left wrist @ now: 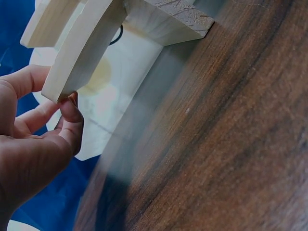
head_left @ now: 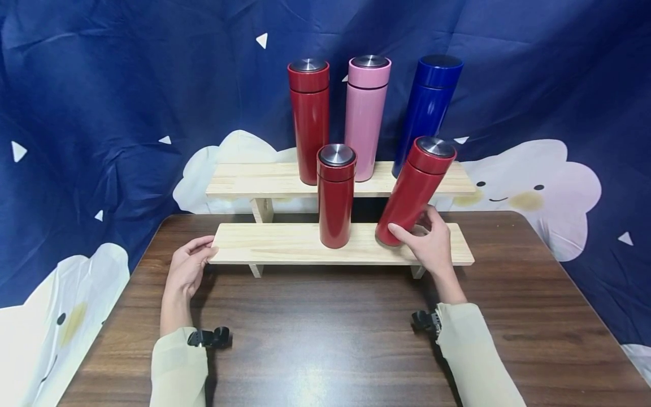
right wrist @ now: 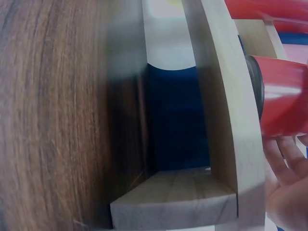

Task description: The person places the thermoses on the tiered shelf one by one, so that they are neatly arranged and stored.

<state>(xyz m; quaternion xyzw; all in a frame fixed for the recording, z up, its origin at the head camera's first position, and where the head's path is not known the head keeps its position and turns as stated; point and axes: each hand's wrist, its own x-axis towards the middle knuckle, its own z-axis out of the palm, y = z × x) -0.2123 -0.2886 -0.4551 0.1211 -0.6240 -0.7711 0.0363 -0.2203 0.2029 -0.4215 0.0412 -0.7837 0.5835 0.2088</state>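
Note:
My right hand grips a red thermos near its base. This thermos leans to the right over the lower wooden shelf, its bottom close over the board. In the right wrist view the dark base of the red thermos shows at the shelf edge, beside the fingers. My left hand pinches the left end of the lower shelf; the left wrist view shows thumb and fingers on either side of the board corner. Another red thermos stands upright mid-shelf.
On the upper shelf behind stand a red thermos, a pink thermos and a blue thermos, partly hidden by the tilted one. The shelves rest on short wooden legs on a brown table. A blue cloud-patterned cloth hangs behind.

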